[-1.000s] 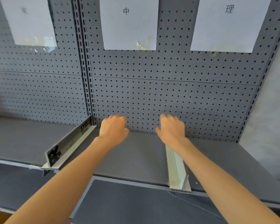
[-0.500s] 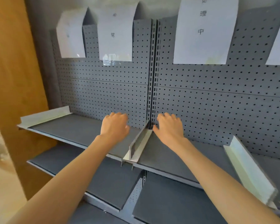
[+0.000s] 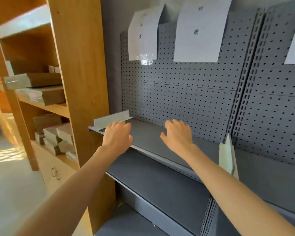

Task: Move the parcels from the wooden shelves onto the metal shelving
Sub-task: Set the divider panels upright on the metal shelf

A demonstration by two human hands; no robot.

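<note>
The metal shelving [image 3: 160,140] was matt grey, its shelf tops smooth and its back panel [image 3: 186,99] punched all over with small round holes. The dividers [image 3: 111,119] looked pale, smooth-painted metal (perhaps plastic; hard to tell). White paper sheets [image 3: 201,29] hung above, one fixed with glossy clear tape [image 3: 146,59]. The wooden shelves [image 3: 78,65] showed warm, smooth grain. The parcels [image 3: 41,95] were brown cardboard, some wrapped in shiny film.
</note>
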